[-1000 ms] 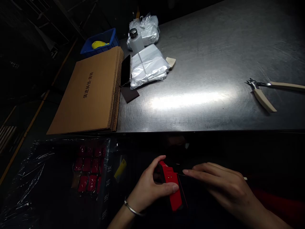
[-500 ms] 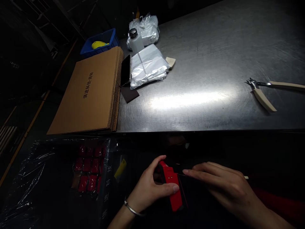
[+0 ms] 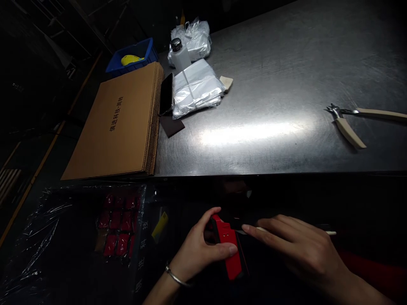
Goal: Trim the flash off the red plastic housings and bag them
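Observation:
My left hand (image 3: 202,250) grips a red and black part (image 3: 229,245) below the table's front edge, with the thumb on its red face and the index finger stretched past its top. A bracelet circles the left wrist. On the right, my right hand (image 3: 295,243) is closed on a thin tool with a pale handle (image 3: 331,232). The tool's blade-like tip reaches the right edge of the red part, near two small holes. How far the tip touches the part is hard to tell in the dark.
Cutting pliers (image 3: 345,123) lie on the metal table (image 3: 270,84). Farther left are stacked cardboard (image 3: 111,123), clear bags (image 3: 197,89), a bottle (image 3: 180,57), a phone (image 3: 166,94) and a blue bin (image 3: 111,64). A plastic-lined box at lower left holds several wrapped red parts (image 3: 122,243).
The tool has tilted slightly in my right hand, so more of its pale handle shows. My left hand still holds the red part, which has shifted very slightly.

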Motion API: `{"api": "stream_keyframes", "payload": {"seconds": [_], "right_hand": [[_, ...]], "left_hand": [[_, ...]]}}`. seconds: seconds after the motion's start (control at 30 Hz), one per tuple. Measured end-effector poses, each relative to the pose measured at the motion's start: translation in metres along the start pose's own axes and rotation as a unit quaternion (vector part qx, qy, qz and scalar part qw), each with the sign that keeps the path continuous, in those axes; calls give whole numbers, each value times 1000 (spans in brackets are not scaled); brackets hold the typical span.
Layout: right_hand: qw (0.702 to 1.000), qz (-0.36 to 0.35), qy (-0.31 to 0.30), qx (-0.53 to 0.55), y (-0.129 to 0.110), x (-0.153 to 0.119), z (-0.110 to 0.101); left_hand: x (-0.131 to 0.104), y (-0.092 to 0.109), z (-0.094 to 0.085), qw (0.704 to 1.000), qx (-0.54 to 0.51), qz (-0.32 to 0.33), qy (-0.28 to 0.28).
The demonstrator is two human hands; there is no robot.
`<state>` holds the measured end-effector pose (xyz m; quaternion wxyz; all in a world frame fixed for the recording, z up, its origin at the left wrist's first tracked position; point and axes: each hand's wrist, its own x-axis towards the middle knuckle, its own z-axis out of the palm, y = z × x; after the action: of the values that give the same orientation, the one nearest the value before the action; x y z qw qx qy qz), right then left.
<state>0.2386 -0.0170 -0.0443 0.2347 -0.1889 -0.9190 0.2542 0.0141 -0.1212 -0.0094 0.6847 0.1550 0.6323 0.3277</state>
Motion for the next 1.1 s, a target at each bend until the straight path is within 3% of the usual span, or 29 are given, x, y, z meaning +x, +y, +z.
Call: {"api": "stream_keyframes", "payload": {"seconds": [0.13, 0.27, 0.4, 0.5, 0.6, 0.67, 0.77, 0.8, 0.87, 0.93, 1.0, 1.1], "right_hand": [[998, 38, 28, 48, 0, -5, 5], [990, 78, 34, 111, 10, 4, -7], [994, 88, 63, -30, 39, 40, -29], [968, 145, 101, -181, 69, 81, -41], [956, 165, 118, -210, 87, 114, -47], [961, 145, 121, -201, 83, 119, -46], [979, 98, 128, -122, 54, 98, -36], [987, 84, 130, -35, 42, 85, -30], [986, 115, 59, 101, 17, 54, -11], [976, 134, 10, 171, -2, 27, 13], [971, 134, -5, 199, -14, 9, 39], [981, 112, 65, 146, -16, 7, 63]], "left_hand": [[0, 1, 1, 1000, 10, 5, 3], [1, -1, -1, 1000, 1, 0, 5], [3, -3, -3, 1000, -2, -4, 2], [2, -2, -2, 1000, -5, -4, 7], [1, -2, -1, 1000, -22, -4, 13], [0, -3, -1, 999, -35, 0, 25], [-1, -4, -3, 998, -48, 13, 47], [0, -5, -3, 997, -55, 22, 57], [4, -5, -5, 993, -80, 43, 81], [9, -3, -4, 986, -108, 72, 107], [16, -1, 0, 979, -115, 105, 131], [23, -1, 7, 971, -102, 149, 157]]}}
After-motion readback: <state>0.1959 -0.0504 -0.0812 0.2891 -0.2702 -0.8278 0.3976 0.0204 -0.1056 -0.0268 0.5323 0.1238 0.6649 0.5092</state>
